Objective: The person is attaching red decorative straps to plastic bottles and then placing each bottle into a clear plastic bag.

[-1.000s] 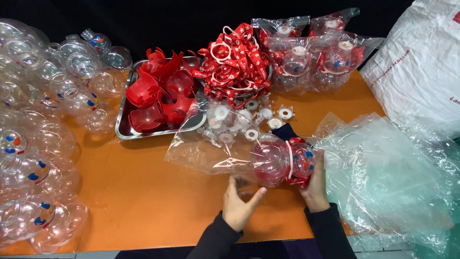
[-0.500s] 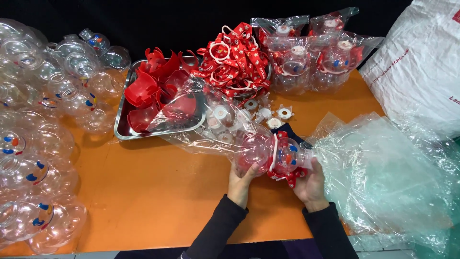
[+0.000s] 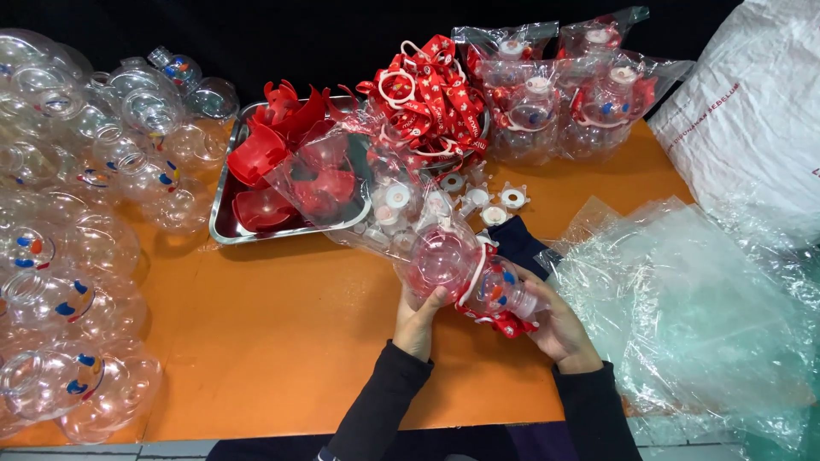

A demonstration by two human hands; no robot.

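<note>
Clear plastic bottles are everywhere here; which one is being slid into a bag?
The clear plastic bottle with a red strap, gripped between the left hand and right hand, partly inside a transparent plastic bag. The bare bottles lie untouched at left.

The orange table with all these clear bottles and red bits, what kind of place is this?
Probably a small packing or assembly workbench. Piles of identical clear plastic bottles, a metal tray of red parts, a heap of empty plastic bags, and already bagged bottles at the back all suggest it.
</note>
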